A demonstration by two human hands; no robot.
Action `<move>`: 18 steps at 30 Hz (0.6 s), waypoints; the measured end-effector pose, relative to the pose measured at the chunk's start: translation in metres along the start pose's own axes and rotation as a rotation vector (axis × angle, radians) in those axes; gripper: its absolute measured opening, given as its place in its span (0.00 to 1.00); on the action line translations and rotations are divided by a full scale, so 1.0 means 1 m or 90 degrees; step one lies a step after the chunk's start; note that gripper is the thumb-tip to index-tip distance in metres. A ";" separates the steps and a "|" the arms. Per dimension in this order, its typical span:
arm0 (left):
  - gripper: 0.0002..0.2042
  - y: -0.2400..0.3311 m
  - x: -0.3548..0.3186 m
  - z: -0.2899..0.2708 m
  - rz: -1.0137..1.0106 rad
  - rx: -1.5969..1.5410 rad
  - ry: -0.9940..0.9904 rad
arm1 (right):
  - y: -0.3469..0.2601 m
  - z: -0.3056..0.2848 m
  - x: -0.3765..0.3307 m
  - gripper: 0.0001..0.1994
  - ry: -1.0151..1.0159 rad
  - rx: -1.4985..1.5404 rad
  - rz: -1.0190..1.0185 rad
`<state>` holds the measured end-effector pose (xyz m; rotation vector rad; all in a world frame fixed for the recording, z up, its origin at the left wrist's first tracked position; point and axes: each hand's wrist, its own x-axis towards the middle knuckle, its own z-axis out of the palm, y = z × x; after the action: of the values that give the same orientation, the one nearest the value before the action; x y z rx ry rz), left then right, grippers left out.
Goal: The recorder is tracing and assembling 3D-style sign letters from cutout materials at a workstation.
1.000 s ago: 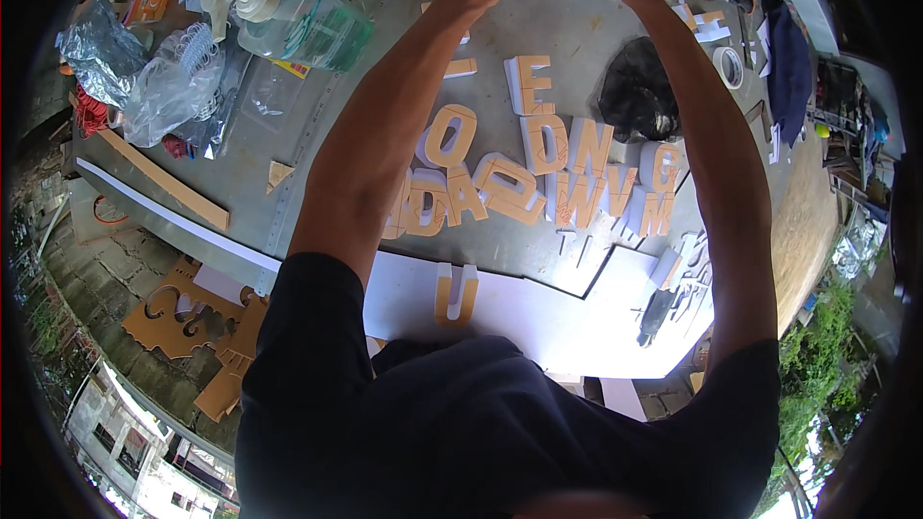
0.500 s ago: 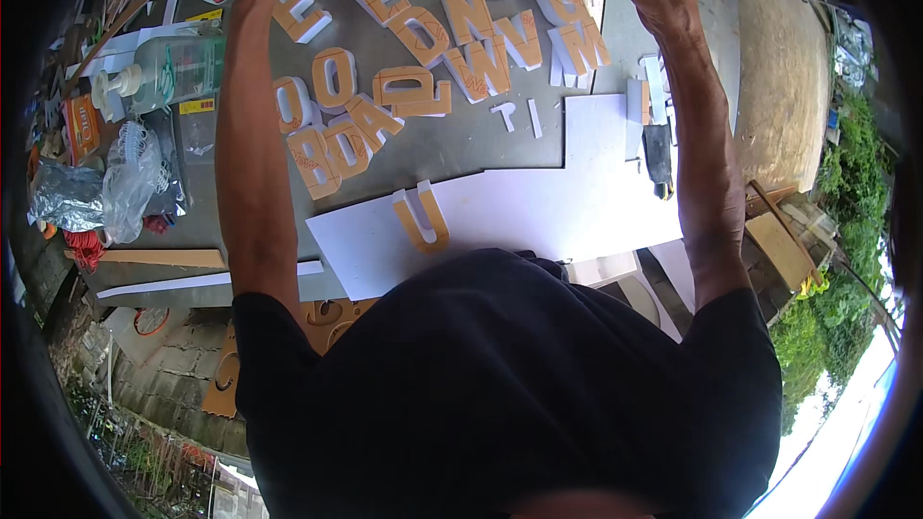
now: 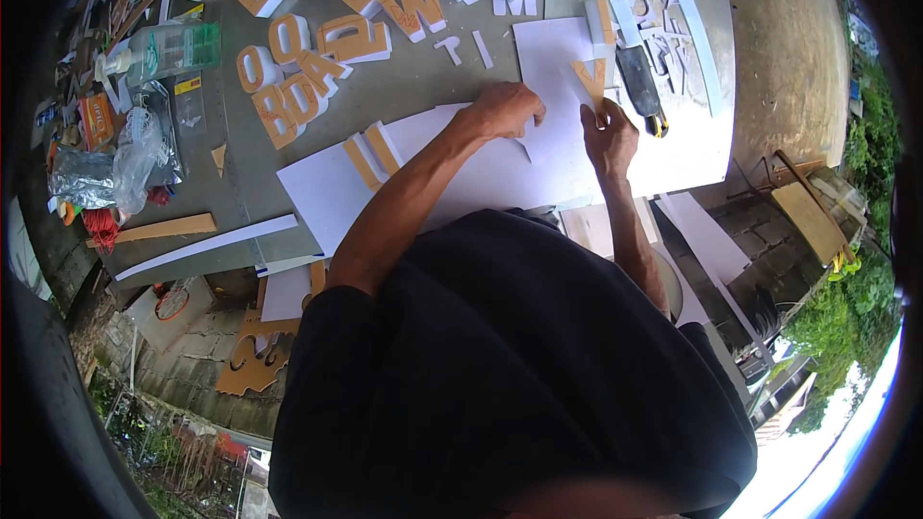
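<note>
My right hand (image 3: 611,142) pinches the lower end of a forked, brown-faced cut-out letter (image 3: 590,79) above the white sheet (image 3: 567,168). To its left, my left hand (image 3: 505,111) hovers over or rests on the same sheet, fingers curled; what they may hold is hidden. A dark sliver shows on the sheet just below those fingers. A curved brown-faced letter (image 3: 365,165) with white sides lies on the sheet's left part, near my left forearm. Right of my right hand lies a black-handled tool (image 3: 638,86) with a yellow end.
Several brown-faced letters with white sides (image 3: 317,77) stand across the grey table (image 3: 231,202). Thin white offcuts (image 3: 665,38) lie at the far right, beside a long pale strip (image 3: 692,19). A clear bottle (image 3: 173,53) and plastic bags (image 3: 139,149) crowd the left side.
Both hands have come down from the top edge to the white sheet. The forked letter now shows in my right hand. The view has shifted, with the table's letters appearing farther up and left.
</note>
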<state>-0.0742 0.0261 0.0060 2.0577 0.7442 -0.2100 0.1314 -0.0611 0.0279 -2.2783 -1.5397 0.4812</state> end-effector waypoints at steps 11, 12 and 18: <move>0.32 0.010 -0.018 0.066 -0.045 0.002 0.508 | 0.042 0.007 -0.010 0.22 -0.048 0.007 -0.066; 0.34 0.011 -0.025 0.075 -0.031 -0.003 0.547 | 0.044 0.003 -0.014 0.22 -0.052 0.009 -0.066; 0.39 0.029 -0.038 0.123 -0.154 0.056 0.602 | 0.045 -0.026 -0.045 0.17 -0.090 0.279 0.064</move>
<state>-0.0721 -0.1014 -0.0280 2.0988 1.5657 0.6590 0.1645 -0.1210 0.0333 -2.0179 -1.2318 0.9245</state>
